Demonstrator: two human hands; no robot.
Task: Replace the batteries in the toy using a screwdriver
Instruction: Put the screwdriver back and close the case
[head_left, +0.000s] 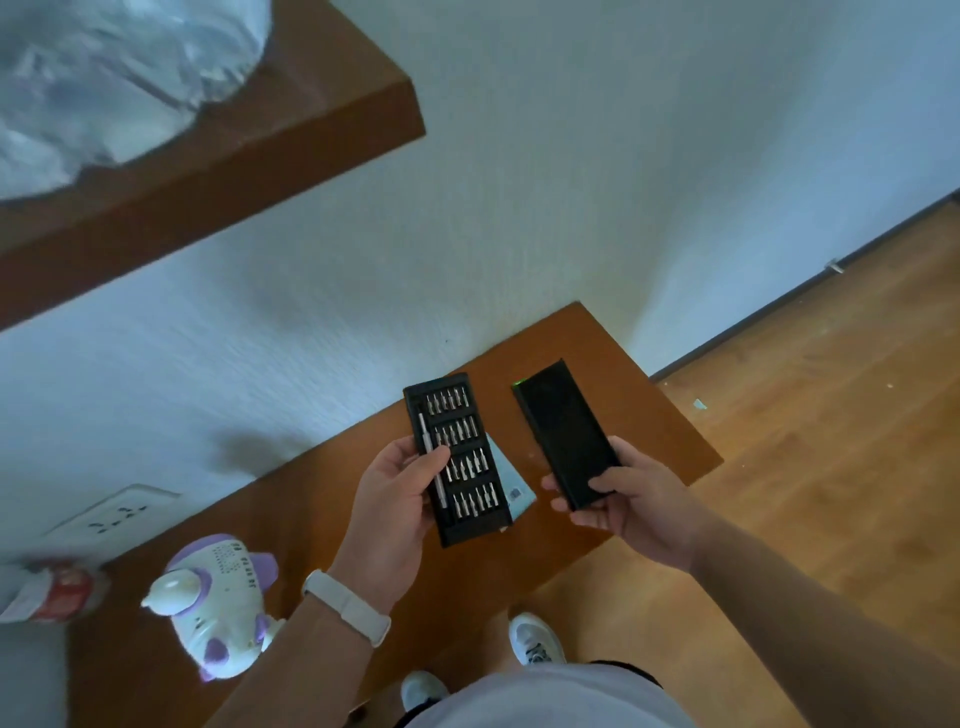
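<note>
My left hand (397, 501) holds a black screwdriver-bit tray (460, 457) above the brown table (291, 519). The tray has several rows of silver bits and a slim silver screwdriver handle (432, 462) along its left side, under my thumb. My right hand (631, 506) grips the tray's black sleeve cover (566, 431) by its near end, apart from the tray. The white and purple toy (215, 608) lies on the table at the lower left, clear of both hands.
A light blue card or booklet (511, 480) lies on the table under the tray. A red-labelled bottle (49, 587) stands at far left by a wall socket (111, 512). A wooden shelf (218, 156) hangs above. My shoes (535, 642) stand on the wooden floor.
</note>
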